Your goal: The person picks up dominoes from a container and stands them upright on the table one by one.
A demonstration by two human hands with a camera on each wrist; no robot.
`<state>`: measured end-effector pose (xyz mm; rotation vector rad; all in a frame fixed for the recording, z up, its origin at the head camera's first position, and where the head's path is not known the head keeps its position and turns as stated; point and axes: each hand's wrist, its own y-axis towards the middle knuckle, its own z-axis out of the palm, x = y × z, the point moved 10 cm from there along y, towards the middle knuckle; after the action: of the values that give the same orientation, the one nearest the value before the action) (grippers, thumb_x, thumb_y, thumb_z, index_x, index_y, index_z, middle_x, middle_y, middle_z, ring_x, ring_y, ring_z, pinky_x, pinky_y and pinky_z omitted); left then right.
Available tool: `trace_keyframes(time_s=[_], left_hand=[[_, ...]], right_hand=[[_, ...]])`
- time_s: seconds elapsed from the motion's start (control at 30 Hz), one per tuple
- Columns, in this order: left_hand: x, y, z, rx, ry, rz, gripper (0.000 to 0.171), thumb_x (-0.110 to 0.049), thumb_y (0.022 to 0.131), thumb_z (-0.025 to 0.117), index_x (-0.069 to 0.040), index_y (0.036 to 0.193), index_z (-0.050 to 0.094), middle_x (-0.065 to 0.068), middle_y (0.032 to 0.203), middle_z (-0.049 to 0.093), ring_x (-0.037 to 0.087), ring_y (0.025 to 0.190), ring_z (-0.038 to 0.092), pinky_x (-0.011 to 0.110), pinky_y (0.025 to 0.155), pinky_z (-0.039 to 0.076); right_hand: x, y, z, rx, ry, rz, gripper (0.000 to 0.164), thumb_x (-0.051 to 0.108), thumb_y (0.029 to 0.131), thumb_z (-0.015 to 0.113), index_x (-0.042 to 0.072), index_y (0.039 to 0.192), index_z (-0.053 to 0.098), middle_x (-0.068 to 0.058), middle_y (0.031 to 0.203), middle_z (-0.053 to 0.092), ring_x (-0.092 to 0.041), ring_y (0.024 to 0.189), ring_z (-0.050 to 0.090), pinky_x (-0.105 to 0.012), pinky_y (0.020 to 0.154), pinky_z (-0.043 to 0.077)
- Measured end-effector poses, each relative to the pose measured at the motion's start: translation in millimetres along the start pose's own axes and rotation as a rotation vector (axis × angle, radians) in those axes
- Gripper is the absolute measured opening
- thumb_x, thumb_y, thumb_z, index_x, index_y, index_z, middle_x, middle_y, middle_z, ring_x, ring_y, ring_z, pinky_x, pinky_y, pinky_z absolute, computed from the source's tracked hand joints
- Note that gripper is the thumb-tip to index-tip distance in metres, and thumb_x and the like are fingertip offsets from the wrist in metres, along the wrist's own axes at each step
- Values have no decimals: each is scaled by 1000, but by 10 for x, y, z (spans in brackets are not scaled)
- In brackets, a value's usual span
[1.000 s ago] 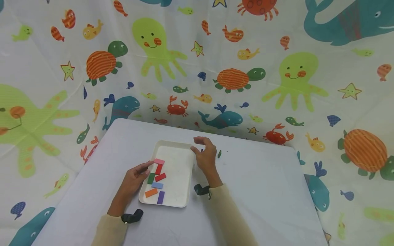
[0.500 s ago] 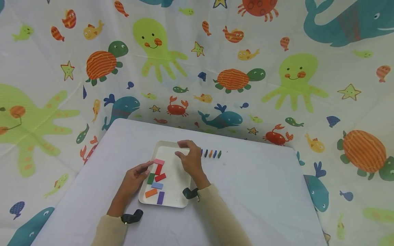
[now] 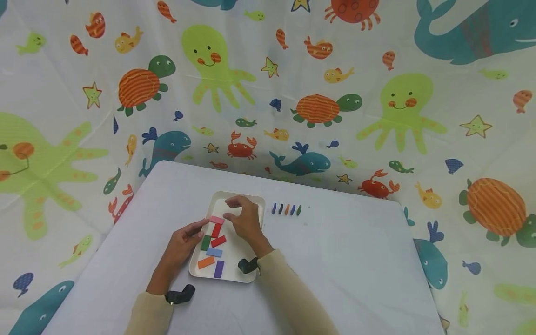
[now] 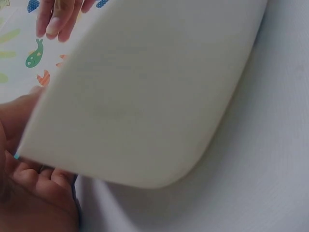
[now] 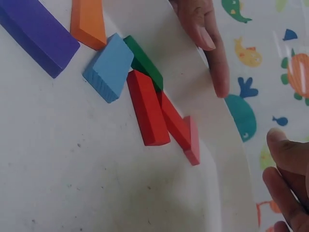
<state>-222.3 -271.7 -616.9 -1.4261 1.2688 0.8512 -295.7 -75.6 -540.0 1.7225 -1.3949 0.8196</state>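
A shallow white tray (image 3: 240, 274) lies on the table with several coloured wooden blocks along its left side: pink (image 3: 216, 220), two red (image 3: 218, 241), green (image 3: 205, 243), light blue (image 3: 214, 252), orange (image 3: 206, 263) and purple (image 3: 219, 269). My left hand (image 3: 184, 242) holds the tray's left rim, its index fingertip close to the pink block; the left wrist view shows curled fingers (image 4: 46, 186) beside the tray wall. Above the tray's upper half hovers my right hand (image 3: 246, 221), thumb and fingers curved apart. Nothing shows between those fingers in the right wrist view.
Right of the tray, several thin coloured pieces (image 3: 286, 210) stand in a row on the white table (image 3: 356, 260). A sea-animal printed curtain (image 3: 268, 97) hangs behind and at both sides. Each wrist wears a black camera (image 3: 180, 295).
My right hand has moved left from beside the tray's upper right corner to over its inside, uncovering the row of pieces. My left hand and the blocks have stayed put.
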Motion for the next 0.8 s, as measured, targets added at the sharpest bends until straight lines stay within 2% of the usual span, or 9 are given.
trace_keyframes(time_s=[0.43, 0.67, 0.8], left_hand=[[28, 27, -11, -3, 2, -27, 49, -34, 109, 61, -22, 156, 55, 6, 170, 43, 34, 160, 37, 44, 121, 42], [-4, 13, -7, 1, -15, -16, 48, -30, 109, 62, -20, 156, 56, 7, 169, 45, 34, 160, 38, 43, 121, 41], [-26, 22, -10, -1, 8, -2, 50, -31, 109, 63, -17, 156, 55, 9, 169, 44, 35, 160, 38, 43, 122, 40]], right_hand=[[-57, 26, 339, 109, -77, 78, 29, 18, 95, 82, 26, 122, 74, 10, 122, 77, -7, 110, 72, -30, 107, 58], [-41, 49, 480, 141, -130, 52, 23, 21, 96, 81, 25, 118, 77, 9, 118, 78, -6, 106, 72, -20, 99, 59], [-56, 62, 553, 154, -146, 35, 20, 20, 96, 81, 24, 115, 78, 8, 116, 79, -5, 100, 71, -15, 93, 58]])
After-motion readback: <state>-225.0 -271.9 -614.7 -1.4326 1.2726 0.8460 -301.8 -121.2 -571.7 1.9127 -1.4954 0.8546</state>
